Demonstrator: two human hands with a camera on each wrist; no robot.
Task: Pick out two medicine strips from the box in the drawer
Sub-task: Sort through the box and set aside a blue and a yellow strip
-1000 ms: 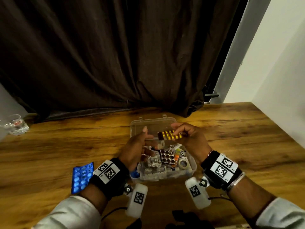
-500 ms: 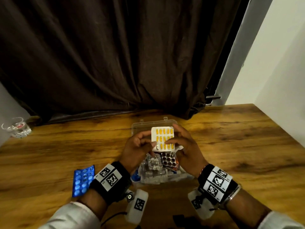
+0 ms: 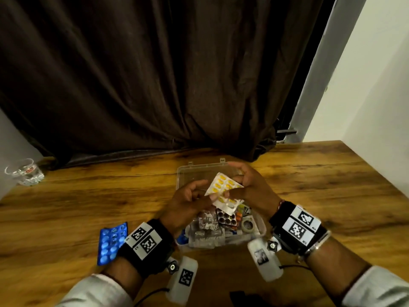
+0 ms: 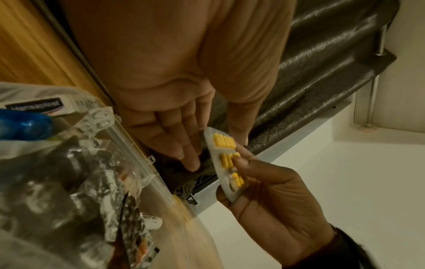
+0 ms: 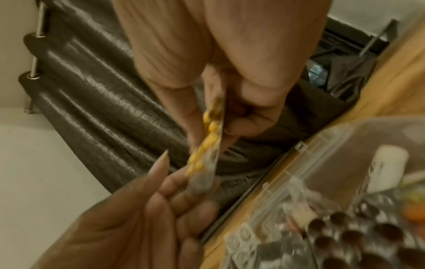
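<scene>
A white medicine strip of yellow capsules hangs tilted above the open clear box. My right hand pinches its right edge between thumb and fingers; the right wrist view shows the strip edge-on in that pinch. My left hand is beside it with the thumb apart. Its fingertips touch the strip's lower end, and its fingers look nearly straight behind the strip. A blue medicine strip lies on the table left of my left wrist. The box holds several foil strips.
The box stands on a wooden table, its clear lid folded back toward a dark curtain. A glass tumbler sits at the far left edge. A tape roll lies in the box. A white wall borders the right.
The yellow strip has turned from facing me flat to a slanted tilt. My left hand has eased from holding it to touching its lower end. The right hand keeps its pinch.
</scene>
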